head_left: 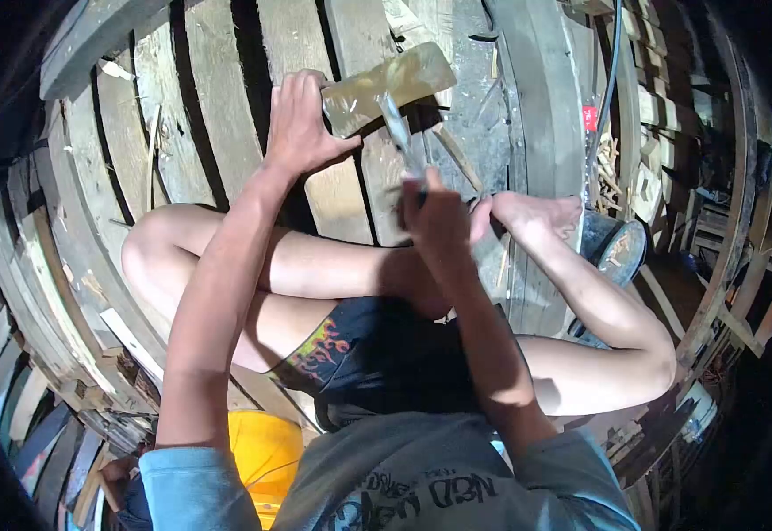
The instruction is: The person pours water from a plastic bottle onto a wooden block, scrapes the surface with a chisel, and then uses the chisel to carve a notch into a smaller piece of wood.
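Observation:
Near the top middle of the head view lies a yellowish-brown block (354, 99), tilted up to the right; it looks like wood, but its material is not certain. My left hand (299, 126) is closed on its left end, thumb along the lower edge. My right hand (440, 221) grips the dark handle of a shiny metal tool (396, 126), which is smeared by motion. The tool's bright end overlaps the middle of the block; whether it touches cannot be told. A thin wood strip (458, 157) lies just right of the tool.
I sit on a slatted wooden platform (211, 97) with dark gaps between its boards. My bare foot (536, 212) is close to my right hand. A round dark container (623, 243) stands at right. Wood scraps (611, 177) lie beyond it. Something yellow (265, 456) sits behind me.

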Motion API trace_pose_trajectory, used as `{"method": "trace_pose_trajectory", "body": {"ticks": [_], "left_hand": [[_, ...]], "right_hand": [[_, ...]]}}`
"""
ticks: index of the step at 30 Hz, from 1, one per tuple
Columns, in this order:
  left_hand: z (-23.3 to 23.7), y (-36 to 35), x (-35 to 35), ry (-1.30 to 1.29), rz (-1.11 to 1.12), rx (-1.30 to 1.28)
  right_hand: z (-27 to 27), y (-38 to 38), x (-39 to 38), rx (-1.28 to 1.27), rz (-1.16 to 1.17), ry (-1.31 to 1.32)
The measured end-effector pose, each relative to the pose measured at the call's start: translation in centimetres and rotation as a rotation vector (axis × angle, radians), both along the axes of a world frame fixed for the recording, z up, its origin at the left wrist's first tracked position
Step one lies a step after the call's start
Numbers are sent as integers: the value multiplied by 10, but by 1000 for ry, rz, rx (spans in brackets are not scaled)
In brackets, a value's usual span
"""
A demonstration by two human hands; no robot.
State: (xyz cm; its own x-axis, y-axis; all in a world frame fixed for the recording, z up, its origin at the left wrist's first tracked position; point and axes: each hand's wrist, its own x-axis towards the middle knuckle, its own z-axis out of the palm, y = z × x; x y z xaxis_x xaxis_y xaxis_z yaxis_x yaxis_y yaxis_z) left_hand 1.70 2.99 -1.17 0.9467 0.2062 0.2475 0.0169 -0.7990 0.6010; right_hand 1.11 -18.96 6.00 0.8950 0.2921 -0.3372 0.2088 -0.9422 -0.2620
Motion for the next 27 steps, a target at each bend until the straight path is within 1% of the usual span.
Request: {"method": "trace_pose_trajectory", "body": {"ticks": [1, 2, 3, 4, 5, 7, 8, 9, 11, 12, 13, 15, 16, 17, 19, 20, 21, 23, 24, 26, 27], "left_hand": [[-2, 2, 1, 6, -5, -2], [-4, 2, 2, -11, -6, 14], [-5, 1, -1, -19, -9, 25], [-3, -1, 0, 43, 10, 9], [-2, -2, 0, 34, 9, 11], [-2, 1, 0, -41, -11, 20], [-1, 0, 1, -52, -12, -4], [0, 2, 1, -47, -12, -6], [-2, -1, 0, -19, -6, 1], [-7, 0, 0, -22, 4, 34], [-5, 0, 1, -26, 5, 36], [-1, 1, 0, 3, -9, 11], [-1, 1, 1, 10, 1, 28], [-2, 3, 3, 10, 4, 30], [-8, 0, 0, -54, -7, 41], [-1, -2, 0, -15, 11, 13], [-2, 0, 1, 1, 0, 18], [-2, 0, 0, 4, -6, 17], [-4, 0, 1, -40, 3, 31], [-6, 2, 3, -31, 10, 41], [-7, -1, 0, -14, 7, 44]], "right_hand": [[1, 10, 20, -2, -5, 6], [-2, 20, 44, 45, -70, -21], [-5, 22, 52, 85, -139, -42], [-19, 17, 39, 135, -146, -89], [-32, 6, 23, 137, -146, -97], [-45, -11, -17, 303, 129, -444], [2, -8, 2, -104, 157, 78], [8, 3, 19, -106, 157, 84], [-3, 16, 51, 75, -45, -88], [-2, 23, 48, 122, -138, -52], [2, 20, 35, 124, -137, -56], [8, 11, -2, 93, 9, 29], [5, 6, 1, 57, 109, -91], [-3, 1, 17, 60, 112, -92], [1, 15, 60, 157, -60, -9], [-5, 21, 57, 97, -120, -56], [-10, 20, 35, 88, -116, -123], [11, 15, -1, -13, -35, 37], [10, 15, 9, -8, -31, 29], [3, 10, 34, 62, -82, -21], [-7, 14, 53, 159, -85, -96]]}}
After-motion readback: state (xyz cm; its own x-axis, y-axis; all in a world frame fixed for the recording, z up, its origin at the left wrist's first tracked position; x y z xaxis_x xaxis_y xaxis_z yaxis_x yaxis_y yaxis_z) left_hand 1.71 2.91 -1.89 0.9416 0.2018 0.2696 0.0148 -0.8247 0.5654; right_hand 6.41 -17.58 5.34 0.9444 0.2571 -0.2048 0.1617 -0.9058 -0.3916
